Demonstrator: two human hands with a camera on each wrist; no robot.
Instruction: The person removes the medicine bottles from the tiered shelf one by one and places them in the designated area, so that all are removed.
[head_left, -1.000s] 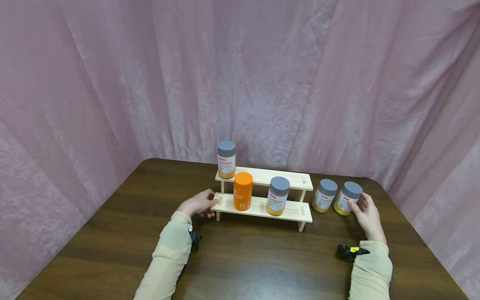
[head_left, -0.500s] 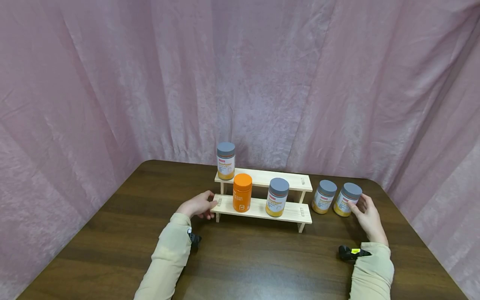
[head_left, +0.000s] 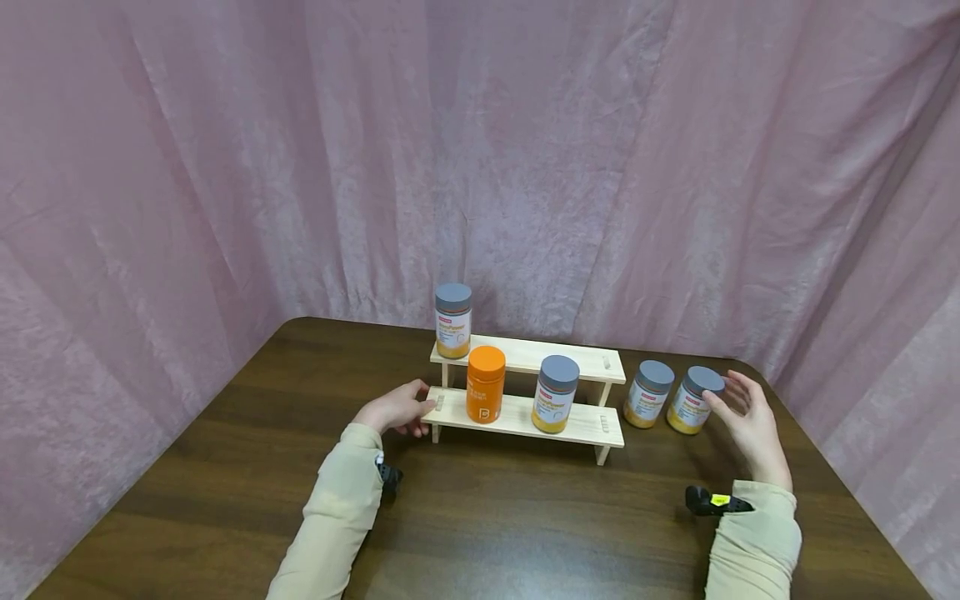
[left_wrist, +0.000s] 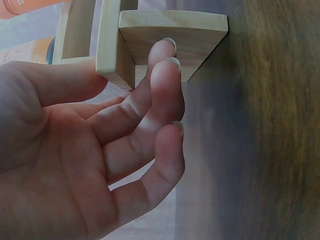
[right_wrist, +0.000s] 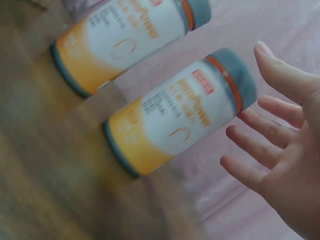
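Observation:
My left hand (head_left: 396,410) is at the left end of a two-tier wooden shelf rack (head_left: 517,414), gripping its lower board. In the left wrist view the thumb lies on the board's end (left_wrist: 114,45) and curled fingers (left_wrist: 167,92) reach under it beside the leg. Over on the right, my right hand (head_left: 750,429) has its fingers spread just beside a grey-lidded supplement jar (head_left: 688,410). The right wrist view shows a gap between the palm and that jar (right_wrist: 182,112). Another grey-lidded jar (head_left: 648,400) stands upright to its left.
An orange jar (head_left: 485,390) and a grey-lidded jar (head_left: 553,400) stand on the lower tier. One more grey-lidded jar (head_left: 453,327) is at the upper tier's left end. A pink curtain (head_left: 525,167) hangs behind the brown table (head_left: 510,517).
My right hand has let go of the rightmost jar, its fingers spreading as it moved slightly right. The left hand and the rack have stayed in place.

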